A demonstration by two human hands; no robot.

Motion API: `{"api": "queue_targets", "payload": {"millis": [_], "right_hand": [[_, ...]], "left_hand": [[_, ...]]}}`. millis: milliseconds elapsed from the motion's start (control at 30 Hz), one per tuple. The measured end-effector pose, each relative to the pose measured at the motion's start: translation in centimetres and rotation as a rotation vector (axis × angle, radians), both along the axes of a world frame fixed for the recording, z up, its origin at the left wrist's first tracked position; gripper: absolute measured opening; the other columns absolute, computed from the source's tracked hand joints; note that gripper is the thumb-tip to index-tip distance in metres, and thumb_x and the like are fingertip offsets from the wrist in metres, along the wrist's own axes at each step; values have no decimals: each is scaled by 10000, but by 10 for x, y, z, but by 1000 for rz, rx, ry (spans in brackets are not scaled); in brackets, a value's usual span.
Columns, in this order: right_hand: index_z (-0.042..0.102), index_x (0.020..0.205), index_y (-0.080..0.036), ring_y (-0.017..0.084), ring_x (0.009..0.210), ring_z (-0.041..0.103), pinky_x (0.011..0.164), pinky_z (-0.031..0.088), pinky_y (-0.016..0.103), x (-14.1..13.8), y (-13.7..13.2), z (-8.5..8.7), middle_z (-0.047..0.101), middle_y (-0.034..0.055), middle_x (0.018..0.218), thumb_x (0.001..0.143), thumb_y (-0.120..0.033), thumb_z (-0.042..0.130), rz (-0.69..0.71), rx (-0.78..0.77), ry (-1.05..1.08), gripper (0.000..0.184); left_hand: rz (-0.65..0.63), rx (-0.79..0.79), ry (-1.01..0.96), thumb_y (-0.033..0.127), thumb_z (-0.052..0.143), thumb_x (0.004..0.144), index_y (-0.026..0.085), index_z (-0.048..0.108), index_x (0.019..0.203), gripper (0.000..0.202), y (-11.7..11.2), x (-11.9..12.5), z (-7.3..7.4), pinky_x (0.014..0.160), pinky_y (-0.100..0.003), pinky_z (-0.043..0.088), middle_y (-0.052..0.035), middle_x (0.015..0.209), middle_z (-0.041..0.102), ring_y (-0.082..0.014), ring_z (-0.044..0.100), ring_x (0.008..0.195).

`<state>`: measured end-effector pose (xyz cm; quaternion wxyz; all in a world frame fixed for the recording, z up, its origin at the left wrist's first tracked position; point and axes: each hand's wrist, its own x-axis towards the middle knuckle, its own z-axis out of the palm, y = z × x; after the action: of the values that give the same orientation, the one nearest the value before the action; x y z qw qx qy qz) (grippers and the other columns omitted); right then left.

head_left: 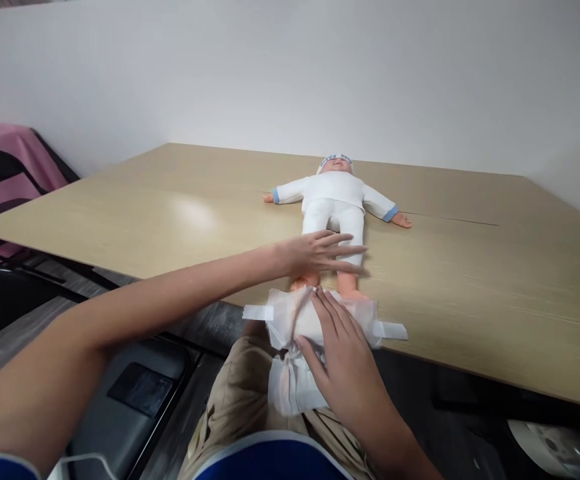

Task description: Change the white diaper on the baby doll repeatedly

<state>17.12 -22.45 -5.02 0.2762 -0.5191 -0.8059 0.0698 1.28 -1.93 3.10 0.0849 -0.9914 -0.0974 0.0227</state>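
Observation:
A baby doll [337, 190] in white clothes with blue cuffs lies on its back on the table, arms spread, its feet toward me. Over its lower legs reaches my left hand [320, 252], fingers spread and slightly blurred, holding nothing. At the table's near edge an unfolded diaper [295, 393] with white side tabs sits by the doll's feet, its lower part hanging toward my lap. My right hand [345, 357] lies flat on the diaper with fingers stretched out and the thumb apart. That hand covers the diaper's middle.
The wooden table [470, 280] stretches to a pale wall [370, 80] behind the doll. At left are a pink cloth [45, 160] and dark chairs. A grey chair [120, 413] with a dark flat object [140, 388] on it stands beside my leg.

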Motion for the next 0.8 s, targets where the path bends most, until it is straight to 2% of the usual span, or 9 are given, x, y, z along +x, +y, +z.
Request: {"api": "queue_targets", "payload": {"millis": [67, 100, 200, 267, 367, 500, 600, 733, 800], "right_hand": [[279, 1824, -240, 372, 1664, 474, 1317, 490, 651, 2, -2, 0, 492, 151, 1795, 1159, -415, 572, -15, -2, 13, 748], [265, 1829, -238, 372, 1655, 487, 1308, 503, 648, 3, -2, 1, 498, 152, 1791, 1159, -408, 573, -22, -3, 12, 757], [265, 1838, -252, 368, 1653, 494, 1303, 518, 635, 6, -3, 4, 484, 135, 1805, 1160, -387, 572, 0, -15, -28, 756], [280, 1842, -279, 372, 1667, 477, 1308, 515, 634, 8, 0, 5, 466, 117, 1819, 1157, -392, 577, 26, -28, -63, 755], [313, 1838, -277, 382, 1697, 426, 1311, 510, 647, 11, 10, 6, 430, 115, 1837, 1156, -427, 570, 26, -47, -111, 744], [410, 1801, -244, 363, 1739, 341, 1362, 435, 667, 17, 35, 10, 361, 113, 1866, 1177, -440, 507, 44, -106, -164, 660], [420, 1795, -238, 347, 1756, 300, 1393, 372, 671, 23, 58, 16, 314, 104, 1883, 1189, -467, 470, 85, -177, -197, 650], [422, 1794, -259, 331, 1768, 264, 1410, 329, 666, 27, 86, 22, 312, 101, 1888, 1185, -497, 473, 106, -232, -209, 656], [432, 1789, -259, 327, 1768, 264, 1414, 319, 661, 28, 100, 22, 330, 109, 1882, 1184, -510, 475, 111, -227, -204, 657]], "left_hand": [[-32, 16, 17, 55, 870, 705, 352, 441, 1759, 1176, 4, 7, 2, 1338, -504, 327, -13, 1926, 229, -415, 248, 1742], [-52, 25, 1, 63, 848, 734, 346, 504, 1715, 1077, 6, 9, 3, 1330, -508, 343, -10, 1912, 279, -405, 301, 1720], [-94, 9, -137, 124, 729, 900, 315, 692, 1509, 640, 15, 9, 0, 1265, -525, 411, -32, 1792, 520, -377, 494, 1583], [-102, -41, -228, 191, 646, 1000, 299, 742, 1417, 441, 20, 10, -2, 1200, -532, 456, -45, 1695, 633, -378, 559, 1501], [-114, -142, -311, 230, 608, 1039, 304, 750, 1389, 385, 25, 14, 1, 1160, -534, 484, -33, 1623, 698, -374, 603, 1423], [-152, -362, -470, 283, 641, 1020, 280, 735, 1404, 396, 32, 20, 26, 1169, -478, 509, -67, 1531, 753, -313, 703, 1307], [-81, -484, -584, 285, 665, 988, 259, 740, 1399, 419, 42, 20, 51, 1101, -417, 552, -70, 1437, 797, -284, 746, 1278], [16, -568, -672, 352, 764, 957, 253, 773, 1341, 397, 53, 18, 81, 1045, -390, 580, -48, 1305, 838, -265, 782, 1172], [48, -543, -691, 381, 798, 951, 249, 796, 1286, 360, 57, 19, 92, 1037, -389, 591, -50, 1237, 847, -262, 786, 1128]]}}
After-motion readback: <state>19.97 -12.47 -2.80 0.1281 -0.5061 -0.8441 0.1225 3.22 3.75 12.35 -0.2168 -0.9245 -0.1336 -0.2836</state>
